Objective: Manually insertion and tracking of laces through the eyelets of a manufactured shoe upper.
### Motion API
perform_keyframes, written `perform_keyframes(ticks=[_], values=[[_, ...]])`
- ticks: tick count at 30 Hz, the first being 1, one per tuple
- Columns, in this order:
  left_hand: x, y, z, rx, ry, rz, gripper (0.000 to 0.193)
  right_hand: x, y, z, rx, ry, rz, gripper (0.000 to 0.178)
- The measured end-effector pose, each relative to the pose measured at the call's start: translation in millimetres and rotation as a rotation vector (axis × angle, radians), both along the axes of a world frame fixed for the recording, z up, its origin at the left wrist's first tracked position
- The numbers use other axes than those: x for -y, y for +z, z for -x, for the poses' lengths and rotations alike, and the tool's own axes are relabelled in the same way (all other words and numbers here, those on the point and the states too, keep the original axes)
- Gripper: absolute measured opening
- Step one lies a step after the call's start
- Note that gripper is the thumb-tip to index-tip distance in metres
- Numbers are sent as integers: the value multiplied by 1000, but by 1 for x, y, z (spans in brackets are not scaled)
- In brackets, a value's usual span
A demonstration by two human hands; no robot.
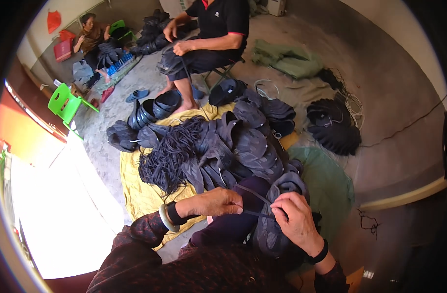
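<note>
A dark shoelace (pixel 256 213) runs between my two hands above my lap. My left hand (pixel 221 201) is closed, pinching it on the left side. Fingers of my right hand (pixel 297 220) pinch the lace close to a dark grey shoe upper (pixel 273 238) that lies on my right thigh. Part of that upper is hidden beneath the right hand. Just beyond my knees a tangled heap of black laces (pixel 167 158) spreads over a yellow cloth (pixel 135 180). Beside the laces lies a pile of grey and black shoe uppers (pixel 250 149).
A seated person (pixel 208 44) faces the pile from beyond it. Another person (pixel 94 41) sits at the far left near a green chair (pixel 67 103). Black stacked uppers (pixel 333 129) and a green sack (pixel 287 58) lie on the floor at right.
</note>
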State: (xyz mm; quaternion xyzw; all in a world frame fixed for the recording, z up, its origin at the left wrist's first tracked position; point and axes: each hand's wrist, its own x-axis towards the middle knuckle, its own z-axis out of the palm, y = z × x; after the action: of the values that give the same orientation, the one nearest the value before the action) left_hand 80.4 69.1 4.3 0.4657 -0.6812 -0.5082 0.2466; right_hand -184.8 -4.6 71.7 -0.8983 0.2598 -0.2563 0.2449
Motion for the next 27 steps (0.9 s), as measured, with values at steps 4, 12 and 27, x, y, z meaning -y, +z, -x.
perform_keyframes(ticks=[4,12,27], values=[[-2,21,1,-43,-52,23,23,-7,1,-7,-30,72,-125,11],[-8,33,15,-96,-145,58,24,-4,7,-21,-211,144,-707,32],[-20,41,26,-174,-140,116,12,11,-12,-27,-304,406,-935,46]])
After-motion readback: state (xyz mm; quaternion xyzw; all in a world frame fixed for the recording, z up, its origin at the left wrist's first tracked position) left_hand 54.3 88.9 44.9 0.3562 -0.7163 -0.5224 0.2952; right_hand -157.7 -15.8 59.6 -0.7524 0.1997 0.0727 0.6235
